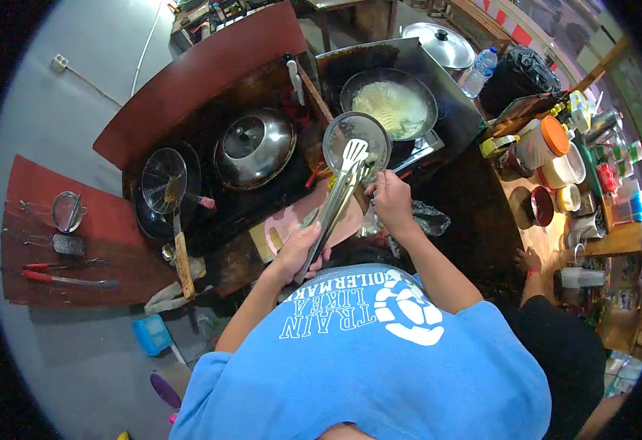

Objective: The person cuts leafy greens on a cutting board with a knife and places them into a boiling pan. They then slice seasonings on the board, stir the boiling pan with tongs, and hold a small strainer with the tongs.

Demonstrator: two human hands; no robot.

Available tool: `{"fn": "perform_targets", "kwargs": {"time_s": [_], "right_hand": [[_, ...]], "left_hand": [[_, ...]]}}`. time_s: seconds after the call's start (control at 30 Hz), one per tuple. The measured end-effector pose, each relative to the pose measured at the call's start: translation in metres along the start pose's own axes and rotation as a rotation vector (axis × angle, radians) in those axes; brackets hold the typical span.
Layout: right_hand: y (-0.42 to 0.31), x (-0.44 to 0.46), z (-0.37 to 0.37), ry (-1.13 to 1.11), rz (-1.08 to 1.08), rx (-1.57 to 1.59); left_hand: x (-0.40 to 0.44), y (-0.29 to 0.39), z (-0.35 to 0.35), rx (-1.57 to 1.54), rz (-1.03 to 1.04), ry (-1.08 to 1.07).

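Note:
My left hand (300, 253) is wrapped around a pair of long metal tongs (338, 198), whose slotted tips point away from me. Their tips lie over a round mesh strainer (336, 139). My right hand (393, 199) is closed at the strainer's near side, apparently on its handle, which is mostly hidden by the fingers. Something small and dark sits in the mesh by the tongs' tips; I cannot make out what. Just beyond, a wok (429, 95) holds pale, foamy liquid with what look like noodles. Below the tongs lies a pink cutting board (347, 224).
A lidded wok (255, 149) stands on the left of the stove, beside a wire skimmer (165, 180) with a wooden handle. Utensils hang on a red panel (79, 249). At right, another person's hand (530, 260) rests by a counter with jars (545, 143).

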State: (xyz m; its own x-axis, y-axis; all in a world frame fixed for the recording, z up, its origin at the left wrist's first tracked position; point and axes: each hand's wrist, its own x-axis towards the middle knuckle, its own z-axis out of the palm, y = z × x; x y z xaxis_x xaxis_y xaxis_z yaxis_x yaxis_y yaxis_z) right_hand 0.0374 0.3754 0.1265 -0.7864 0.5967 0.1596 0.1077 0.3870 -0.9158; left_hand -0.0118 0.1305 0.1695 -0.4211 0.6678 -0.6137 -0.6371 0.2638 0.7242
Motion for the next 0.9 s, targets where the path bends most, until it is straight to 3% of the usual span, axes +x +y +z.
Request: {"fn": "perform_targets", "kwargs": {"time_s": [0.17, 0.23, 0.47, 0.67, 0.9], "right_hand": [[-0.002, 0.002, -0.001, -0.022, 0.059, 0.019], [0.004, 0.002, 0.003, 0.025, -0.044, 0.027], [-0.007, -0.002, 0.004, 0.031, -0.033, 0.071], [-0.001, -0.002, -0.005, 0.028, 0.079, 0.09], [0.006, -0.001, -0.062, 0.015, 0.162, 0.1]], "left_hand": [[-0.003, 0.001, 0.004, -0.028, -0.011, 0.003], [-0.004, 0.005, 0.007, -0.025, -0.035, -0.006], [0.0, 0.005, 0.01, -0.103, -0.047, -0.05], [-0.002, 0.011, 0.011, -0.083, -0.03, -0.017], [-0.027, 0.041, 0.011, -0.041, 0.039, -0.07]]}}
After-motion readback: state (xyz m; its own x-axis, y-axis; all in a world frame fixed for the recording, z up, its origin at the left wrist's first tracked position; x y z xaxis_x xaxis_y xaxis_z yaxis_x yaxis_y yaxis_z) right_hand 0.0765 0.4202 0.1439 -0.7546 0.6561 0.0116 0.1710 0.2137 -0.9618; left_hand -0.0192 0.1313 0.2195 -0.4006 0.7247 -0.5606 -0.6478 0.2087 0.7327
